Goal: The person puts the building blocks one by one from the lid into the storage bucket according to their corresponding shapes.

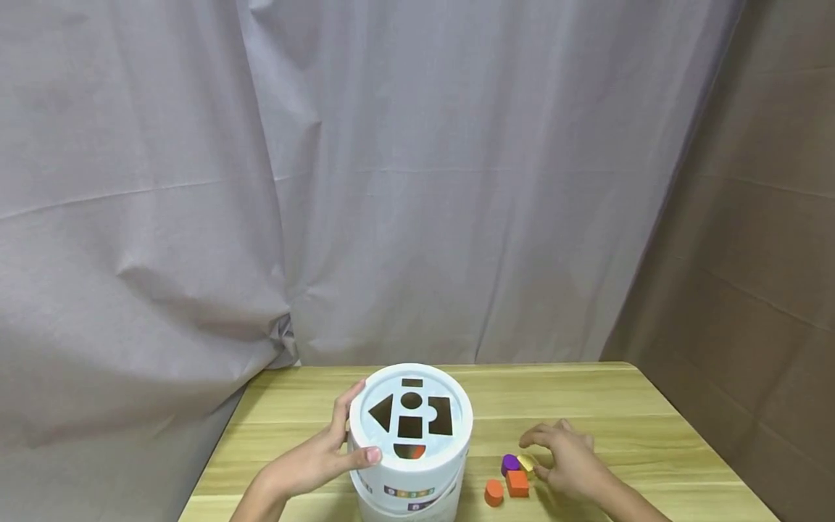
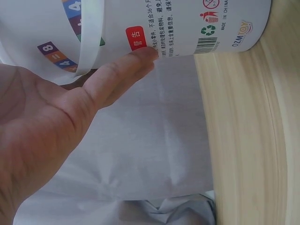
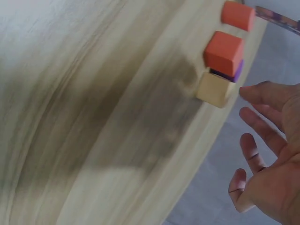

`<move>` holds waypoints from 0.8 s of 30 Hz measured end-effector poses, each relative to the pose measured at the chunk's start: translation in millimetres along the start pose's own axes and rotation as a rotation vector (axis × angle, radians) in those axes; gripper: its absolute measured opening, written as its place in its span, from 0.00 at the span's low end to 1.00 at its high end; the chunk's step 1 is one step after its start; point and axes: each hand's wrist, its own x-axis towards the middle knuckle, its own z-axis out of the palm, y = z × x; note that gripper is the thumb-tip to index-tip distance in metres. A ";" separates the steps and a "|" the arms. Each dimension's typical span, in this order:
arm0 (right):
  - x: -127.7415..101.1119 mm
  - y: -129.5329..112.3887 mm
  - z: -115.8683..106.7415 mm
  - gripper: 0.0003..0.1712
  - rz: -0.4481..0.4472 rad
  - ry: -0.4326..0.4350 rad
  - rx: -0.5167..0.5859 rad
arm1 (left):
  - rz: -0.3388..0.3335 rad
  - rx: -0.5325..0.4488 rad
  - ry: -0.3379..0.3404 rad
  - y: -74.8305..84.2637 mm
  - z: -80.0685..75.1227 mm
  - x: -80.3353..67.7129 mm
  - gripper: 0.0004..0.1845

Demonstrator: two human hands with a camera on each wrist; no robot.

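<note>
A white shape-sorter bucket [image 1: 411, 493] stands upright, its lid [image 1: 457, 435] pierced with several shaped holes. My left hand [image 1: 313, 457] rests against its left side, thumb on the front of the rim; in the left wrist view the fingers [image 2: 117, 75] lie straight along the wall. To the right, my right hand [image 1: 570, 457] hovers beside a yellow block [image 3: 213, 90], fingers spread and loosely bent, holding nothing. Touching or close to that block are a purple block [image 1: 510, 464] and a red-orange square block [image 3: 223, 52]. An orange cylinder [image 1: 493, 493] lies slightly apart, nearer the bucket.
Everything stands on a wood-grain table [image 1: 626, 406]. Grey curtains [image 1: 417, 181] hang behind its far edge, and a brownish cloth [image 1: 750, 290] hangs on the right. Something orange [image 1: 418, 451] shows through the lid's front hole.
</note>
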 end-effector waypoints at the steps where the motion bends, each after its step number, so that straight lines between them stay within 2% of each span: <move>1: -0.2 1.5 1.5 0.24 0.006 -0.020 -0.007 | 0.001 -0.001 0.000 -0.4 0.5 -0.5 0.61; 5: -3.8 7.6 6.4 0.24 0.013 -0.047 -0.031 | 0.001 -0.015 -0.008 -0.9 3.4 -0.8 0.61; 17: -8.5 15.5 6.9 0.21 0.055 -0.032 -0.082 | 0.004 -0.008 -0.009 2.1 5.2 2.3 0.61; 24: -17.0 20.9 -0.6 0.21 0.026 -0.015 -0.070 | 0.001 -0.010 -0.010 2.1 4.6 2.6 0.61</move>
